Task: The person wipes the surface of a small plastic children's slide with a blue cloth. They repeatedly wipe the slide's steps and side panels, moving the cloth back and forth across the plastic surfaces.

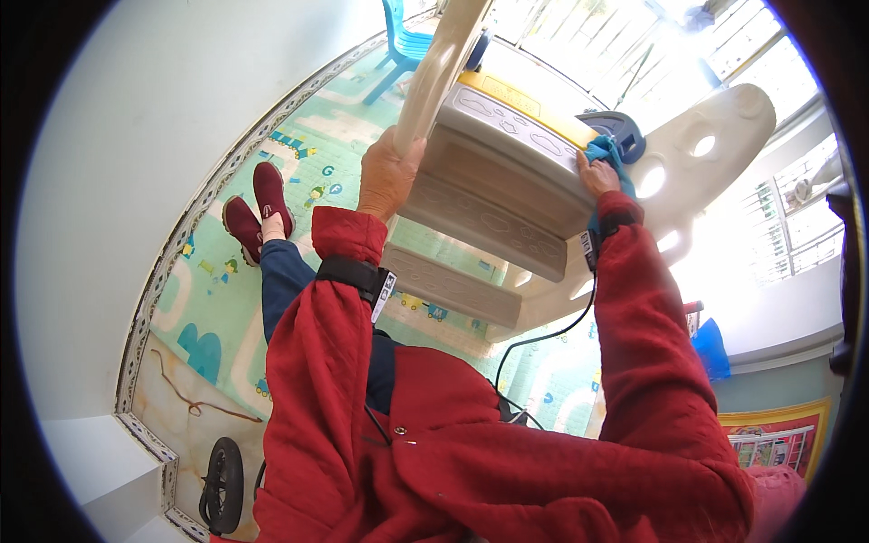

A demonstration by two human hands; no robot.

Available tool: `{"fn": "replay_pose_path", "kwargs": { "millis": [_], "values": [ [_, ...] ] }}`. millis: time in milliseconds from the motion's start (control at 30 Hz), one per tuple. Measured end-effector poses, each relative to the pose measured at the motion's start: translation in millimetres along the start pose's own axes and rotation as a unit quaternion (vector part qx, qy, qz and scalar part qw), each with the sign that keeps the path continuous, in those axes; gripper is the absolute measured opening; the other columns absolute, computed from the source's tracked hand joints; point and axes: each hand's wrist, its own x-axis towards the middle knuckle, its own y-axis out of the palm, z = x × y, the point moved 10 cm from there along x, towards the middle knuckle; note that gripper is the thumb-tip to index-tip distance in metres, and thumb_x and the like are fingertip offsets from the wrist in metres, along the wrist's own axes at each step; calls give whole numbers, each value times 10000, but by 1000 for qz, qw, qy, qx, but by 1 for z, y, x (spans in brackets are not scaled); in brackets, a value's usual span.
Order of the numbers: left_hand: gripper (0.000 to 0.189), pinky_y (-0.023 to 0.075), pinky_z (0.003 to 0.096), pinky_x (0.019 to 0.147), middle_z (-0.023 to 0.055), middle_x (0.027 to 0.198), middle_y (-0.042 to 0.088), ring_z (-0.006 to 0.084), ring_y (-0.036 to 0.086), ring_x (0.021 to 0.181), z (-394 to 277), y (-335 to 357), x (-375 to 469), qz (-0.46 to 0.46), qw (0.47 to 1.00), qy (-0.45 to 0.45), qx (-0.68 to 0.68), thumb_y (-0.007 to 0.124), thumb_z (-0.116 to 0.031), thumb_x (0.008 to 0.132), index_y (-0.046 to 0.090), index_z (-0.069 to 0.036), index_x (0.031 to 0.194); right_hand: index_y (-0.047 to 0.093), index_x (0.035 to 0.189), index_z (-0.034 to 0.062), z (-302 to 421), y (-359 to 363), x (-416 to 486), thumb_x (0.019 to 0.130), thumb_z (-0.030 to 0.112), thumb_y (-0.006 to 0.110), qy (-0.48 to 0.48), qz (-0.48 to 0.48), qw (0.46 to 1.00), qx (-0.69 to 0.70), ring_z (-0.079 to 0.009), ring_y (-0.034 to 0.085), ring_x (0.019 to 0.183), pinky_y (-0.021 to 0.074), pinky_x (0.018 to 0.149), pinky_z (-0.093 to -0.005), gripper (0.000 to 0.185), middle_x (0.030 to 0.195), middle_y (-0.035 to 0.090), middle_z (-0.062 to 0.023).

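Note:
My left hand is closed around the cream plastic side rail of a children's play slide. At the right end of the top grey step, my right hand holds a blue-green cloth against the step's edge. Part of the cloth hangs down behind the wrist. Above that step lies a yellow plastic platform. Two lower grey steps, the middle one and the bottom one, show between my arms. A cream side panel with round holes rises at the right.
A patterned play mat covers the floor beneath the slide. A light blue child's chair stands by the wall at the upper left. A black-tyred wheel is at the lower left. A black cable runs from my right wrist. Barred windows are behind.

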Motion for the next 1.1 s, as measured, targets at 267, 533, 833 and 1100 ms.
{"fn": "replay_pose_path", "kwargs": {
  "millis": [267, 533, 833, 1100],
  "values": [
    [207, 479, 396, 669, 190, 789, 634, 361, 614, 751, 1, -1, 2, -13, 1000, 10, 10, 605, -212, 828, 609, -16, 895, 647, 1029, -29, 111, -20, -65, 922, 547, 323, -159, -142, 977, -22, -359, 461, 1203, 334, 1015, -424, 670, 1231, 540, -224],
    [212, 479, 401, 669, 195, 785, 631, 368, 611, 741, 2, -2, 2, -16, 1000, -9, 11, 608, -207, 819, 613, -8, 890, 624, 858, -18, 274, -52, -117, 879, 376, 532, -384, -335, 852, 122, -373, 539, 965, 406, 867, -452, 405, 960, 596, -209],
    [193, 483, 384, 652, 191, 762, 629, 357, 616, 714, -5, -4, 2, -35, 998, 4, 48, 608, -200, 824, 606, -12, 870, 638, 901, -7, 280, 6, -170, 848, 280, 583, -428, -194, 856, 215, -364, 530, 989, 400, 882, -462, 297, 1011, 595, -184],
    [155, 484, 354, 639, 153, 735, 632, 296, 620, 667, -3, -3, -1, -27, 999, -34, 28, 592, -179, 837, 608, -27, 864, 658, 1020, 122, 140, 116, -143, 930, 463, 394, -196, 45, 967, 158, -352, 566, 1006, 474, 733, -493, 440, 1052, 616, -208]
  ]
}}
